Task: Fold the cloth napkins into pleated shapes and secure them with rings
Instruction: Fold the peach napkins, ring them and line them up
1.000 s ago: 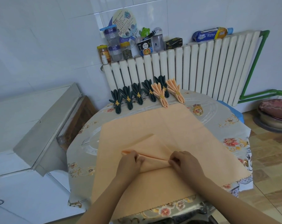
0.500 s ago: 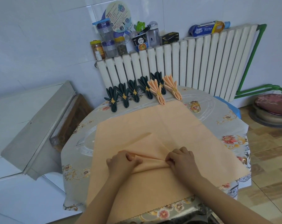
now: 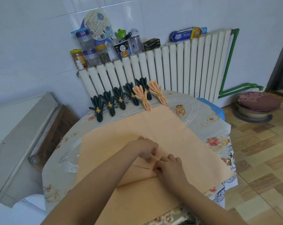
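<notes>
napkin lies spread on table, near edge folded into pleats under my hands | left hand pinches a pleat with curled fingers | right hand grips the fold just beside it | rings near far right corner | seven ringed napkins along far edge

A home kitchen corner: tiled wall, radiator topped with food jars, floral-clothed table.
</notes>
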Demonstrator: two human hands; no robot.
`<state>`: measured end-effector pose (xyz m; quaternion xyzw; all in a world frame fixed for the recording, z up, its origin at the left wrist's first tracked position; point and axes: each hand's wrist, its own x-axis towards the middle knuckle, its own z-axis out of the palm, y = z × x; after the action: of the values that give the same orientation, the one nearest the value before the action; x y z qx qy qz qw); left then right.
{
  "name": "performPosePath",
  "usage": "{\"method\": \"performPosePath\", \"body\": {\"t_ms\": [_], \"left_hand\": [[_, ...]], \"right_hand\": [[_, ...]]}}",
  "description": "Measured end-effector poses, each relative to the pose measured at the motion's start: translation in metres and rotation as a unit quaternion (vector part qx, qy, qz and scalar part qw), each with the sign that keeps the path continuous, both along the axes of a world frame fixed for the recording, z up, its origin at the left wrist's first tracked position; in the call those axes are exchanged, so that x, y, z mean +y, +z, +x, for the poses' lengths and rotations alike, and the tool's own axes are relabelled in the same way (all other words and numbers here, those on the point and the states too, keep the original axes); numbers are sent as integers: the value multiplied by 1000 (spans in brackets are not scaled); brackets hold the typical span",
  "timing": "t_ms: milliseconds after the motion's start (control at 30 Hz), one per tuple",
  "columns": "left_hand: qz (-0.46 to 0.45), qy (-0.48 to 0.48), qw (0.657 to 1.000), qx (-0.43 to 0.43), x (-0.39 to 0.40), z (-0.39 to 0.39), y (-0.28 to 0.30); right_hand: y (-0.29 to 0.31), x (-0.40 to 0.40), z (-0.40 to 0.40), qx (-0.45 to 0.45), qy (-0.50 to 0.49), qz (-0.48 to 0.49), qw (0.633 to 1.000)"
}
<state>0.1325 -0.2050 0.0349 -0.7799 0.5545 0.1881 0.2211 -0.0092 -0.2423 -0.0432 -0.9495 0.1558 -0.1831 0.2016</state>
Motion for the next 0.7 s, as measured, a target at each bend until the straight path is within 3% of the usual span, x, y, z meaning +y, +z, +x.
{"method": "performPosePath", "body": {"t_ms": [133, 333, 534, 700], "left_hand": [[44, -20, 999, -11, -10, -5, 8], [-158, 12, 987, 29, 30, -4, -10], [-354, 23, 932, 74, 83, -4, -52], [-377, 72, 919, 89, 105, -12, -70]], "right_hand": [[0, -6, -2, 14, -7, -45, 999], [-5, -8, -3, -31, -22, -59, 998], [-5, -3, -10, -70, -40, -56, 995], [-5, -2, -12, -64, -47, -76, 994]]}}
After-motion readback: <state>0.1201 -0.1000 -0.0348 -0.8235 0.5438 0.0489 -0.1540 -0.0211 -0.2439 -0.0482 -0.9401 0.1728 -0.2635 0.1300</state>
